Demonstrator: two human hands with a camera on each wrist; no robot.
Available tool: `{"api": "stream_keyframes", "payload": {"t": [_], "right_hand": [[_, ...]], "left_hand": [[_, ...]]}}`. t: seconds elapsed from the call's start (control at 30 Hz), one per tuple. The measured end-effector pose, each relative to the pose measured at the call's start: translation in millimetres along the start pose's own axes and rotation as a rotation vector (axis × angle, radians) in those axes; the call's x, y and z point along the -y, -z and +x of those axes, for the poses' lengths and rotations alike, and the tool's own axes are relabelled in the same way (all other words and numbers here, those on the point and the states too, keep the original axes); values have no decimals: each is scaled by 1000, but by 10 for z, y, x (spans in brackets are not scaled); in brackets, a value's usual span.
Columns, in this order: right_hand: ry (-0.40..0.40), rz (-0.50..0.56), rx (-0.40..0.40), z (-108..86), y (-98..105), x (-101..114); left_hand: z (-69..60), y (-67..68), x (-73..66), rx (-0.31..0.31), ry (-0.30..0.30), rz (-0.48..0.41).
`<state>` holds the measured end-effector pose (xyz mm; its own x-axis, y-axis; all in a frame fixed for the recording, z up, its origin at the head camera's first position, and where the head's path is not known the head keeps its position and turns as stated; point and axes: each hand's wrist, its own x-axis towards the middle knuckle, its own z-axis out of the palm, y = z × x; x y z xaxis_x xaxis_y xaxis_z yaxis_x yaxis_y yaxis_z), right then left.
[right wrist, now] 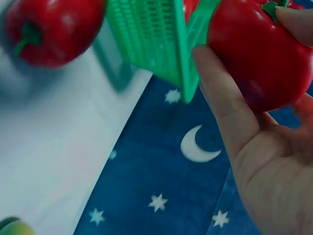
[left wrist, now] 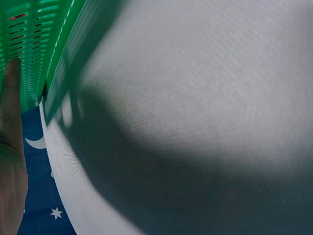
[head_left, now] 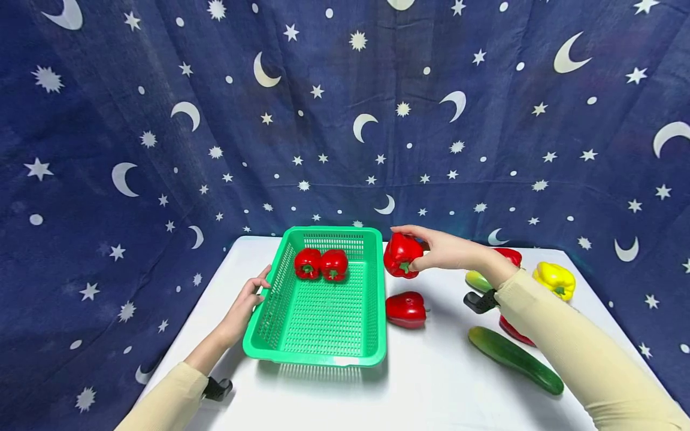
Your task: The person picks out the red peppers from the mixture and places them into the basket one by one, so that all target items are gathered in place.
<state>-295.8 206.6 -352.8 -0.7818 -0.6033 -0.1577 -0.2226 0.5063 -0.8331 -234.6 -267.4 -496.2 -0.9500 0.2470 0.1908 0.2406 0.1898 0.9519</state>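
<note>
Pepper (head_left: 400, 256) gripped by R hand (head_left: 443, 249) nr grn bskt (head_left: 323, 329); L hand (head_left: 242, 311) grips bskt's side.

1 dark-blue fabric curtain (head_left: 336, 158), printed with pale crescent moons (head_left: 563, 60), stars (head_left: 291, 32), sunbursts (head_left: 357, 41) and round dots (head_left: 520, 66), hangs behind 1 white-topped table (head_left: 431, 377). Light gleams on the tabletop; in the left wrist view, broad, soft-edged grey shadows (left wrist: 161, 191) cross it.

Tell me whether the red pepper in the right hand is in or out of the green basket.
Out. The right hand holds the red pepper beside the green basket, outside its rim.
</note>
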Motion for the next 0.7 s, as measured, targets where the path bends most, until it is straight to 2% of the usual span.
{"api": "stream_keyframes", "payload": {"t": [0.13,0.33,0.7], "right_hand": [[23,19,22,135,-79,107],[65,31,66,360,-228,251],[118,-58,97,703,-489,422]], "left_hand": [[6,-5,-1,-10,-8,4],[5,-4,3,-15,14,-4],[-3,-7,-8,-13,-16,8]]}}
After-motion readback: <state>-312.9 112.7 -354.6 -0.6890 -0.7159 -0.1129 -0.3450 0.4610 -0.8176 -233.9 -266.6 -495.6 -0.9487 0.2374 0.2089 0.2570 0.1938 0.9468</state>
